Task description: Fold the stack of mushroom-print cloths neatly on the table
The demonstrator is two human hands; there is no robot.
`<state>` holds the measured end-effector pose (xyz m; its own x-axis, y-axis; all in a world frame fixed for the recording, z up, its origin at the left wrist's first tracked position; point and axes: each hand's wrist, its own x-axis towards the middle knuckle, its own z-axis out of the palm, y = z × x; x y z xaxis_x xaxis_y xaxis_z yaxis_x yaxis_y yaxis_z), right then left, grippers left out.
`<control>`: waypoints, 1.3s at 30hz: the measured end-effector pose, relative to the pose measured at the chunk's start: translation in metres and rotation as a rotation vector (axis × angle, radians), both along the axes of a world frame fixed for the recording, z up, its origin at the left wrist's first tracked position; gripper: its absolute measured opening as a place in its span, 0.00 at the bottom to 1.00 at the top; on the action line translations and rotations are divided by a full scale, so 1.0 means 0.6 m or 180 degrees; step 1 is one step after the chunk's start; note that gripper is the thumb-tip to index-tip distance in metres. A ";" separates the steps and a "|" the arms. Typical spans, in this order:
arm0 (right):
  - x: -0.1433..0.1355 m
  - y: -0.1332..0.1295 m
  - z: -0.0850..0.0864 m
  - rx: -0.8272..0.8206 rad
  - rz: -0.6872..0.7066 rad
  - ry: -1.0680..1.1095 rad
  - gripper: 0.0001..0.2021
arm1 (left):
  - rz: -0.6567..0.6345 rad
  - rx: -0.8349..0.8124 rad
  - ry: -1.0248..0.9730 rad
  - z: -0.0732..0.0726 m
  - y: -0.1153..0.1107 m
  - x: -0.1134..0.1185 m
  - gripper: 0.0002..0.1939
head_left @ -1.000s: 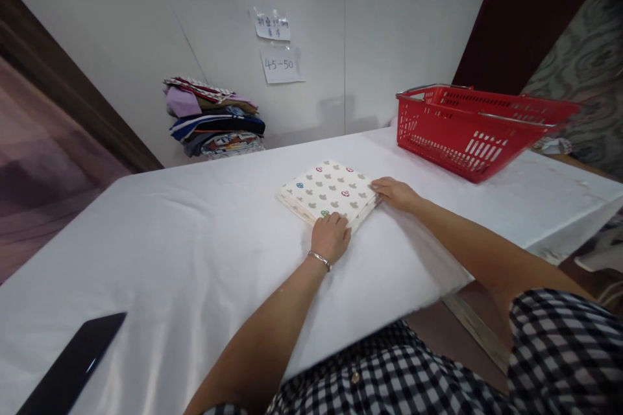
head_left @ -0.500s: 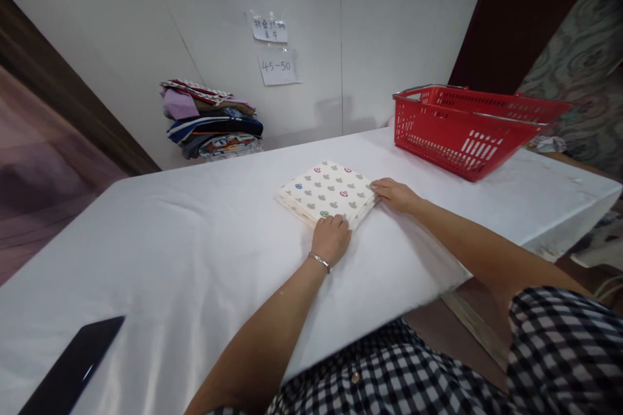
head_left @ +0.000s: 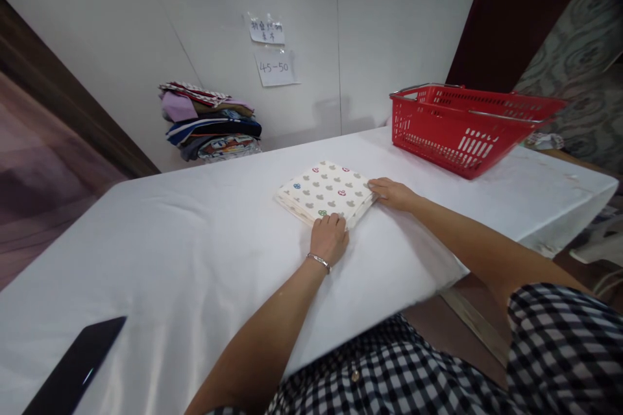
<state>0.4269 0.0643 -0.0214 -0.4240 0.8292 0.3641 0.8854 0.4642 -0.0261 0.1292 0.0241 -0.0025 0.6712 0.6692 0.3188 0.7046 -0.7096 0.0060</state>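
On the table [head_left: 209,259], left hand [head_left: 329,238] and right hand [head_left: 392,194] still at cloth [head_left: 327,189].

White-covered surface [head_left: 195,259] bearing three things

Near its middle lies a folded, cream patterned cloth [head_left: 326,188]. A red basket [head_left: 433,139] stands upright toward the far right. A flat black object [head_left: 78,363] lies at the near left, partly outside the view.

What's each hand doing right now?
Left hand: fingers on the near corner of the folded patterned cloth, not gripping around it.
Right hand: fingertips on the cloth's right corner; whether it pinches can't be told.
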 end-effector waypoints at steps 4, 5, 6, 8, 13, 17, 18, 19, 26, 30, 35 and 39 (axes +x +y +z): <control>-0.007 -0.001 0.004 -0.0003 -0.0123 0.0109 0.15 | 0.0065 -0.0050 -0.0173 -0.004 0.005 0.001 0.07; -0.009 -0.001 0.007 -0.0006 -0.0166 0.0155 0.15 | 0.0097 -0.0053 -0.0223 -0.005 0.006 0.001 0.08; -0.012 -0.001 0.010 -0.0001 -0.0213 0.0197 0.15 | 0.0129 -0.0052 -0.0267 -0.007 0.007 0.000 0.08; -0.016 0.001 0.016 0.0027 -0.0306 0.0258 0.15 | 0.0171 -0.0045 -0.0314 -0.010 0.009 0.000 0.09; -0.023 0.004 0.020 0.0013 -0.0435 0.0259 0.13 | 0.0137 -0.0020 -0.0241 -0.012 0.010 0.000 0.09; -0.030 0.007 0.013 0.0103 -0.0639 0.0243 0.13 | 0.0104 0.0041 -0.0200 -0.006 0.011 0.000 0.09; -0.032 0.007 0.012 0.0093 -0.0676 0.0228 0.12 | 0.0115 0.0064 -0.0177 -0.005 0.011 0.000 0.09; -0.033 0.008 0.011 0.0068 -0.0701 0.0208 0.12 | 0.0136 0.0077 -0.0141 -0.004 0.011 0.001 0.09; -0.029 0.008 0.010 -0.0057 -0.0579 0.0152 0.14 | 0.0221 0.0078 -0.0006 -0.006 0.009 0.006 0.08; -0.025 0.002 0.015 -0.0084 -0.0344 0.0191 0.15 | 0.0233 0.0074 -0.0060 -0.006 0.011 0.003 0.07; -0.032 -0.003 0.032 -0.0179 -0.0130 0.0011 0.17 | 0.0228 0.0121 -0.0071 -0.007 0.012 0.000 0.08; -0.040 0.000 0.040 -0.0181 -0.0120 -0.0099 0.12 | 0.0242 0.0014 -0.0223 -0.008 0.009 0.001 0.11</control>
<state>0.4028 0.0645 0.0029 -0.4026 0.8638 0.3031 0.9029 0.4292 -0.0239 0.1299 0.0298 -0.0071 0.5945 0.7159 0.3662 0.7544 -0.6541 0.0540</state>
